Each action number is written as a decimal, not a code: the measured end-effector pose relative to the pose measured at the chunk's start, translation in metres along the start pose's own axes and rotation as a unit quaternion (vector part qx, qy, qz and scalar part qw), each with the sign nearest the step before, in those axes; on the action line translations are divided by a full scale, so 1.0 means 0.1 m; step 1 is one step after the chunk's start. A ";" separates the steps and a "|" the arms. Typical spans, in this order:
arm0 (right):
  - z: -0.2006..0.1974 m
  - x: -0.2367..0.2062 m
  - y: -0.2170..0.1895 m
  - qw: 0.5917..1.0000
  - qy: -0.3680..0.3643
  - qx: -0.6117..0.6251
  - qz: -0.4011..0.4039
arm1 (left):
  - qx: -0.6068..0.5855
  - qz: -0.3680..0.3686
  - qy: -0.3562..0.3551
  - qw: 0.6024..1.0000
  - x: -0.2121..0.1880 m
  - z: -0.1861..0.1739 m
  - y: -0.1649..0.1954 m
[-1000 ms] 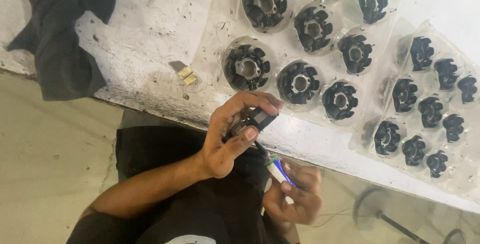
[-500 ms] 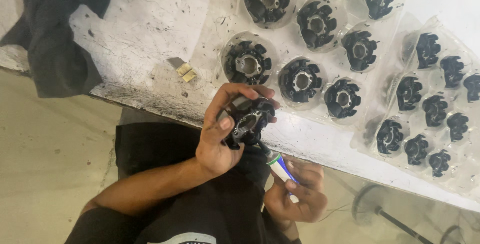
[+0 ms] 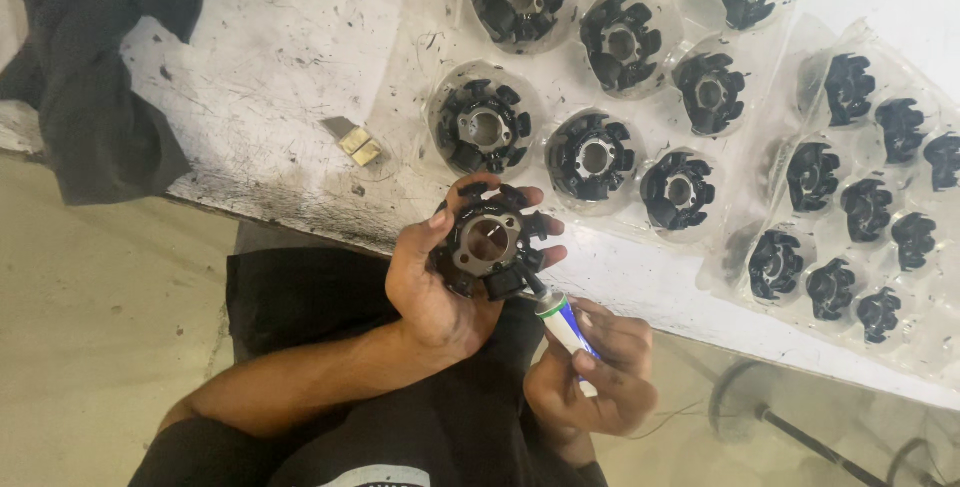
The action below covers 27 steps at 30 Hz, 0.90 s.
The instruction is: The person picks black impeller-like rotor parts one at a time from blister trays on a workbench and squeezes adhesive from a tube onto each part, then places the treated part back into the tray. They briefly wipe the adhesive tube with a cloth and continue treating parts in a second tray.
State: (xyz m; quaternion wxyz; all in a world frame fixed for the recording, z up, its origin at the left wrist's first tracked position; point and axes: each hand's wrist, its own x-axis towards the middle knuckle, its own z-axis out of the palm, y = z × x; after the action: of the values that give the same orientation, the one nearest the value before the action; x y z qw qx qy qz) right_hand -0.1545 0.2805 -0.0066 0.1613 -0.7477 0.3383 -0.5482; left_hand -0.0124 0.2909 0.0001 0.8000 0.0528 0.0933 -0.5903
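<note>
A dark cloth (image 3: 95,97) drapes off the tabletop (image 3: 270,77), partly cut off. Left hand (image 3: 440,282) fingers wrap a black stator ring (image 3: 490,242); right hand (image 3: 595,382) grips a small tube (image 3: 562,322), its tip touching the ring, body mostly hidden. More stators (image 3: 595,157) sit in clear trays.

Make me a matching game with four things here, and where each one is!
Things:
1. round black part with a metal centre
2. small white and blue tube
3. dark crumpled cloth
4. two small brass-coloured blocks

Places:
A. draped over the edge of the white table, far from the hands
B. held in the left hand
C. lying on the table beside the clear plastic trays
D. held in the right hand

Pairs: 1-B, 2-D, 3-A, 4-C
</note>
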 end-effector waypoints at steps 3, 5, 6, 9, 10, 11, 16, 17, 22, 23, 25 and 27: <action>0.02 0.00 0.00 1.000 0.006 0.007 0.003 | -0.008 -0.002 0.005 1.000 0.01 0.00 0.01; 0.01 0.01 -0.01 1.000 0.002 0.006 0.017 | -0.002 0.001 0.019 1.000 0.01 0.00 0.01; 0.00 0.02 -0.02 1.000 -0.008 0.002 0.012 | 0.001 0.002 0.025 1.000 0.01 0.00 0.02; -0.02 0.06 -0.01 1.000 -0.022 -0.004 0.006 | -0.004 0.000 0.028 1.000 0.02 0.02 0.03; -0.02 0.07 -0.02 1.000 -0.020 -0.001 0.013 | -0.005 0.000 0.031 1.000 0.03 0.02 0.03; -0.02 0.08 -0.03 1.000 -0.019 0.001 0.021 | -0.005 0.000 0.034 0.999 0.03 0.03 0.03; 0.02 0.10 -0.04 1.000 -0.016 0.011 0.012 | -0.008 -0.006 0.041 0.999 0.04 0.04 0.05; 0.02 0.10 -0.04 1.000 -0.014 0.015 0.013 | -0.009 -0.008 0.040 0.999 0.04 0.04 0.06; 0.01 0.10 -0.02 0.999 -0.032 0.018 -0.005 | -0.015 -0.019 0.056 0.998 0.05 0.05 0.07; 0.01 0.11 -0.02 0.999 -0.037 0.017 -0.005 | -0.017 -0.022 0.062 0.998 0.05 0.05 0.07; 0.01 0.13 -0.02 0.999 -0.037 0.018 -0.019 | -0.019 -0.026 0.065 0.997 0.05 0.05 0.08; 0.03 0.15 -0.03 0.999 -0.035 0.015 -0.024 | -0.021 -0.030 0.059 0.998 0.05 0.05 0.08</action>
State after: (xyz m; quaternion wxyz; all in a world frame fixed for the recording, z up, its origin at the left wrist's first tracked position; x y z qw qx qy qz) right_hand -0.1485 0.2726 0.0052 0.1711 -0.7718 0.3056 -0.5307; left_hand -0.0027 0.2880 0.0036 0.7757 0.0683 0.1544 -0.6082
